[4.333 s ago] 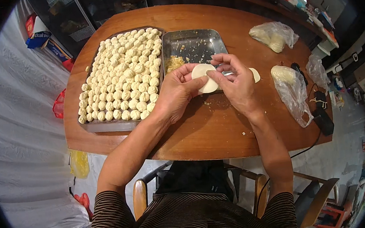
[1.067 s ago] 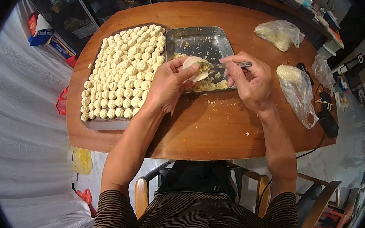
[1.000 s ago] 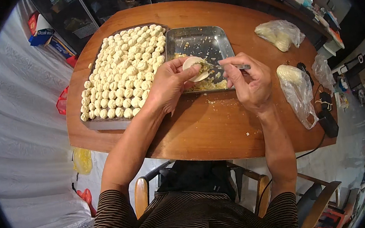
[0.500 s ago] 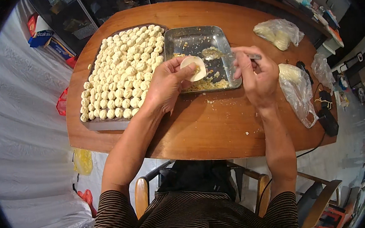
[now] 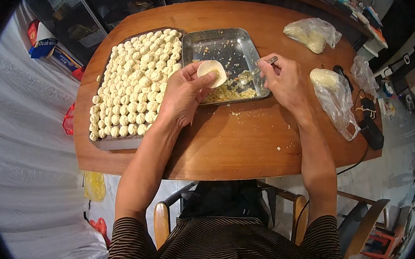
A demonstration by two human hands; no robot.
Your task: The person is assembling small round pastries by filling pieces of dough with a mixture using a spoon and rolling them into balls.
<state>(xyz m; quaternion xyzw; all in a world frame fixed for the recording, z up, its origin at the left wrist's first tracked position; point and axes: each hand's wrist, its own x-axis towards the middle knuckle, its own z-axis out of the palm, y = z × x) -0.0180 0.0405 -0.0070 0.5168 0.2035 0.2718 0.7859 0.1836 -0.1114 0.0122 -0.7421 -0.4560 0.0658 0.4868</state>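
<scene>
Cupped in my left hand (image 5: pixel 182 93) is a round dough wrapper (image 5: pixel 211 73), with a little yellowish filling at its middle and my thumb at its edge. My right hand (image 5: pixel 283 79) grips a metal spoon (image 5: pixel 246 76) by its handle. The spoon's bowl is down in the crumbly filling (image 5: pixel 224 93) near the right side of a metal tray (image 5: pixel 253 56). Left of that tray, many pleated dumplings (image 5: pixel 138 96) stand in close rows on a large flat board (image 5: pixel 112 144).
Plastic bags of pale dough wrappers lie on the right of the wooden table (image 5: pixel 209 154), one bag (image 5: pixel 313 34) farther back, another (image 5: pixel 333 94) nearer. A black power adapter (image 5: pixel 371 132) with a cord rests at the right edge. Crumbs dot the wood before the tray.
My right hand has lowered the spoon from above the tray's middle into the filling at its near right. My left hand with the wrapper has shifted slightly left and up.
</scene>
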